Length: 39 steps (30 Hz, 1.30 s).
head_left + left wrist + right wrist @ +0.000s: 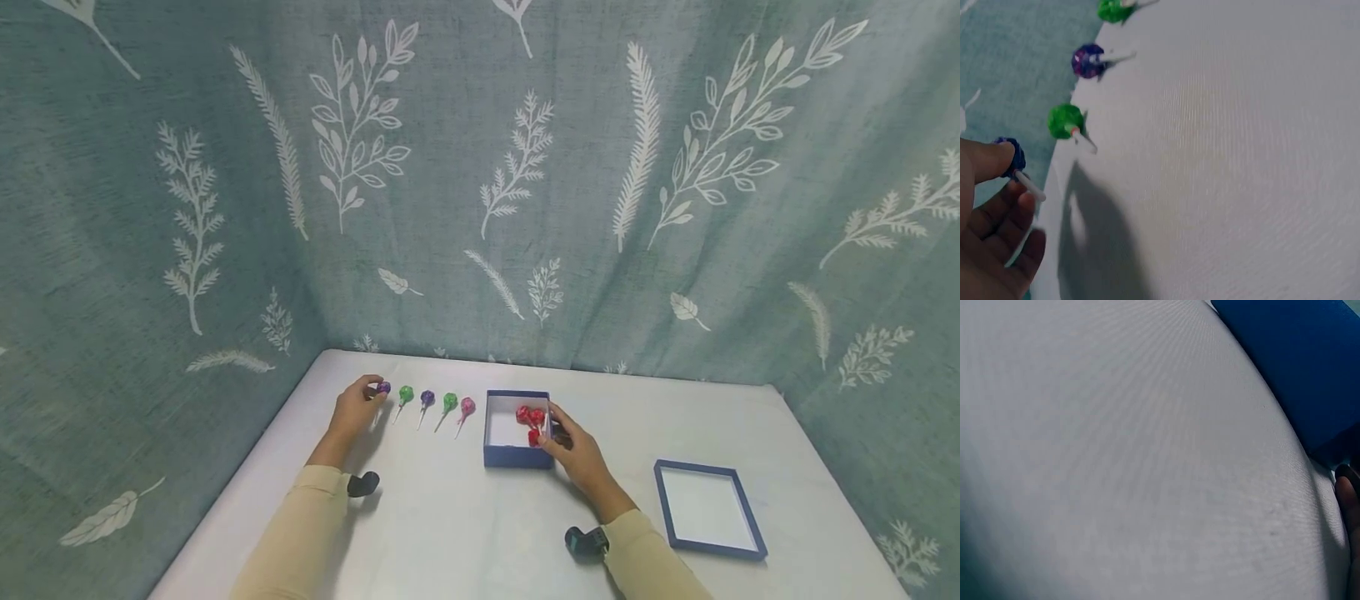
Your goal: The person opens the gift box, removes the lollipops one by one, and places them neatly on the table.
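At the left end of a row of lollipops, my left hand [357, 410] pinches a purple-wrapped lollipop [1015, 156] by its head between thumb and fingers, its white stick slanting down. Beside it lie a green lollipop [406, 393], another purple lollipop [427, 398], a second green lollipop [449, 402] and a pink one [467, 406]. My right hand [581, 457] grips the right wall of an open blue box [517, 457], thumb over the rim. Inside, red lollipops [523, 413] lie against the right side, partly covered by the thumb. In the right wrist view, only fingertips show beside the blue box [1297, 362].
A blue-edged box lid [708, 508], its white inside facing up, lies on the white table [435, 525] to the right. Patterned green-grey cloth [450, 167] hangs behind the table and along its left side. Each wrist wears a small dark camera.
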{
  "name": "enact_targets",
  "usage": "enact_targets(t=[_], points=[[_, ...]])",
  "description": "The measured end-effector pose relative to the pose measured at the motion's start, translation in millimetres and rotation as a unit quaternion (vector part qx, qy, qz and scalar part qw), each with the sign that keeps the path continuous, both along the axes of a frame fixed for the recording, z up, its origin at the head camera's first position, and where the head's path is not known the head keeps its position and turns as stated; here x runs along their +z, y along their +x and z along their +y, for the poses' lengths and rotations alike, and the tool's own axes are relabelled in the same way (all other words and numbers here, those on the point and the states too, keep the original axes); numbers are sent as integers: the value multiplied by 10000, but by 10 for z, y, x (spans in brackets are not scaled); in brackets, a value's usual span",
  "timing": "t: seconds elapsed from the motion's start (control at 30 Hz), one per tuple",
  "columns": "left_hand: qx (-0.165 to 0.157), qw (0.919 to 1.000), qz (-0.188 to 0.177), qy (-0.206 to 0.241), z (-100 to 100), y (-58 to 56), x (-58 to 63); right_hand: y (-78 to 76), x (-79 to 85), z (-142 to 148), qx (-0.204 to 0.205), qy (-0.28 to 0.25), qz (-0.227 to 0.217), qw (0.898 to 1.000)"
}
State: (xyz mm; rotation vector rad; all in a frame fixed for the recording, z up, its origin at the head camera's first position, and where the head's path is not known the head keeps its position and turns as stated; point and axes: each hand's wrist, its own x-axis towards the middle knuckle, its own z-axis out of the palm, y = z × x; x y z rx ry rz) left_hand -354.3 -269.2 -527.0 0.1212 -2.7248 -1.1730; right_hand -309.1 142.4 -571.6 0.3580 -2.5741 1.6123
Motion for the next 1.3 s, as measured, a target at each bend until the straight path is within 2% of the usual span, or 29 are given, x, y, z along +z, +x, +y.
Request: enact_targets(t=[0.23,0.53,0.73,0.87,1.07,1.3], points=[[82,9999,-73,3,-72,-72,-36,-7,25,3,-1,-50,-3,10000],[85,9996,-266,-65,-65,-164,-35,1,6,3,-57,-23,-55,10000],[122,9995,-203,-192,-49,-233,-59,-16,-7,15,-29,-57,50,10000],[161,9992,-198,-304,-55,-258,-50,-22,-12,0,8,-93,14,10000],[323,9981,-424,-316,-52,-283,-66,-19,-16,-10,7,-67,12,10000],[318,9978,-498,-285,-34,-305,-111,-23,-9,5,23,-70,36,10000]])
